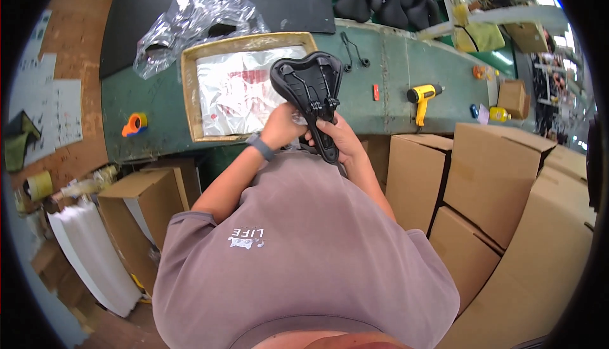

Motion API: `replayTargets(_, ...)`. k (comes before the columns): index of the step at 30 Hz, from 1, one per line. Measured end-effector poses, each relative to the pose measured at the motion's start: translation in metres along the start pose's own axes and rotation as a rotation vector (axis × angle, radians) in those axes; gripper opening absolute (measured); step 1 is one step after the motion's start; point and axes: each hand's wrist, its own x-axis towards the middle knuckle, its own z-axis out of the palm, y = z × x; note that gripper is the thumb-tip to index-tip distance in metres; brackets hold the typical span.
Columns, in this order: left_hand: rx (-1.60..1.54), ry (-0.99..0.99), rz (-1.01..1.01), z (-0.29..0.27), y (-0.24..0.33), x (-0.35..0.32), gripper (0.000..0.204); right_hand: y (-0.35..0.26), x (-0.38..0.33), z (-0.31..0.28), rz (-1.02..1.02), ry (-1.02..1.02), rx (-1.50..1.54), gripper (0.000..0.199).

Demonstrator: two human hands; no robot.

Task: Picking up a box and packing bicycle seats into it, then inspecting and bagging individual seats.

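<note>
Both hands at an upturned black saddle

The black saddle point(309, 89) is held up in front of the person's torso, over the near edge of the bench, its underside and rails facing the camera. Its broad end points away from the body and its narrow nose comes back toward the shirt point(317, 235).

The right hand point(340, 136) is closed around the nose: the thumb lies across the underside near the rail clamp, and the other fingers pass behind. The left hand point(283, 127) sits against the saddle's left side, fingers bent inward; their tips are hidden, so how tightly they close cannot be told.

Both forearms reach forward from the body and angle inward, bringing the hands close together. A dark band point(261, 147) circles the left wrist.

Just beyond the left hand, a shallow tray point(189, 95) holds silvery packaging point(228, 89) on the green bench point(399, 64). Clear plastic bags point(190, 22) lie past it. To the right are a small red object point(375, 92) and a yellow-and-black heat gun point(422, 100).
</note>
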Motion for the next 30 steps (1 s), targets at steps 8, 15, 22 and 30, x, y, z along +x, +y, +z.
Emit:
replayTargets(8, -1.155, 0.211, -0.279, -0.082, 0.024, 0.050, 0.017, -0.100, -0.046, -0.060, -0.193, -0.164, -0.123, 0.075)
replayTargets(15, -0.068, 0.129, 0.706, -0.046, 0.204, 0.118, 0.021, -0.116, 0.032, -0.136, -0.405, 0.548, -1.024, 0.134)
replayTargets(22, -0.686, 0.783, 0.005, -0.066, 0.112, 0.198, 0.028, -0.267, 0.121, -0.185, 0.090, -0.182, 0.207, 0.059)
replayTargets(30, -0.948, 1.078, -0.467, -0.041, -0.016, 0.188, 0.035, -0.363, 0.369, -0.326, -0.403, 0.784, -1.047, 0.105)
